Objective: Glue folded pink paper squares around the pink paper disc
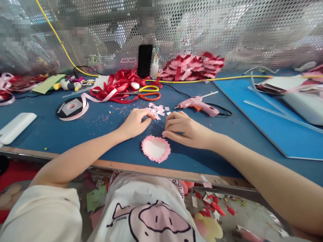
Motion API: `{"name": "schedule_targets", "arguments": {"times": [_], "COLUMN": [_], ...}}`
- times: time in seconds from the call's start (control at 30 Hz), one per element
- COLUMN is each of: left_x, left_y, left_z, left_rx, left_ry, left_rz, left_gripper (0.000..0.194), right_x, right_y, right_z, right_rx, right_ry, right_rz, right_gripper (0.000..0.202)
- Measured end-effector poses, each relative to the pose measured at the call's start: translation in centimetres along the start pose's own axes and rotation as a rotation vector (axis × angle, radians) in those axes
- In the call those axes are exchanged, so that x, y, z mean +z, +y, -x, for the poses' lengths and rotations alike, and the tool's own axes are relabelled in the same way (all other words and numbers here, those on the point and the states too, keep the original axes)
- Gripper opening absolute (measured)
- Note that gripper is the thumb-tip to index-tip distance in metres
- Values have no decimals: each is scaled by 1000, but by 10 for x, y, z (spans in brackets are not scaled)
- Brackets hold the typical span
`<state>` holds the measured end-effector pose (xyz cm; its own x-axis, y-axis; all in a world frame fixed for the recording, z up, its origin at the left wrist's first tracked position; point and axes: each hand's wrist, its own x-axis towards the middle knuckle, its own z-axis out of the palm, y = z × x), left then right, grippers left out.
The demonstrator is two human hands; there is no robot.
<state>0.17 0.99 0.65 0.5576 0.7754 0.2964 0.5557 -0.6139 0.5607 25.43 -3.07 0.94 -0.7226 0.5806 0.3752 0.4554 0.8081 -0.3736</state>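
Observation:
My left hand (137, 123) rests at the left edge of a small pile of pale pink paper or ribbon squares (158, 110), its fingers curled with a gap between thumb and index finger. My right hand (183, 129) lies just right of the pile, fingers bent close together; whether anything is pinched in them is hidden. Below both hands, touching neither, a white piece with a fluffy pink border (156, 149) lies flat on the blue table. A pink glue gun (198, 105) sits beyond my right hand, its nozzle pointing left.
Orange and yellow scissors (149, 96) lie by red ribbon (121, 84). A pink ribbon spool (72, 108) is at the left. Behind stand a black phone (144, 61) and pink-red ribbon pieces (193, 66). A blue board (272, 117) and clear strips lie right; a white device (18, 127) lies far left.

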Motion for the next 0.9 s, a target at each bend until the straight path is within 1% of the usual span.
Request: {"name": "schedule_targets", "arguments": {"times": [0.1, 0.2, 0.3, 0.43, 0.5, 0.6, 0.77, 0.9], "left_x": [-5, -9, -8, -2, 0, 0, -5, -5], "left_y": [-11, -22, -32, -41, -43, -43, -38, -41], "left_z": [-5, -11, -17, -20, -20, -19, -19, -20], "left_rx": [-30, -10, 1, -11, -1, 23, -22, 0], "left_ry": [62, 47, 19, -71, -77, -63, -24, 27], "left_rz": [-143, -233, -301, -320, -316, -307, -278, -283], "left_gripper": [24, 30, 35, 42, 43, 42, 40, 37], "right_x": [0, -1, -3, -3, -3, -3, -2, 0], "right_y": [7, 19, 28, 31, 30, 30, 33, 33], "right_z": [0, 2, 4, 5, 5, 6, 7, 8], "right_rx": [53, 103, 138, 148, 147, 152, 150, 159], "right_ry": [116, 202, 238, 266, 269, 274, 271, 287], "right_rz": [95, 223, 313, 390, 410, 414, 394, 376], "right_gripper": [21, 18, 19, 24, 27, 30, 36, 43]}}
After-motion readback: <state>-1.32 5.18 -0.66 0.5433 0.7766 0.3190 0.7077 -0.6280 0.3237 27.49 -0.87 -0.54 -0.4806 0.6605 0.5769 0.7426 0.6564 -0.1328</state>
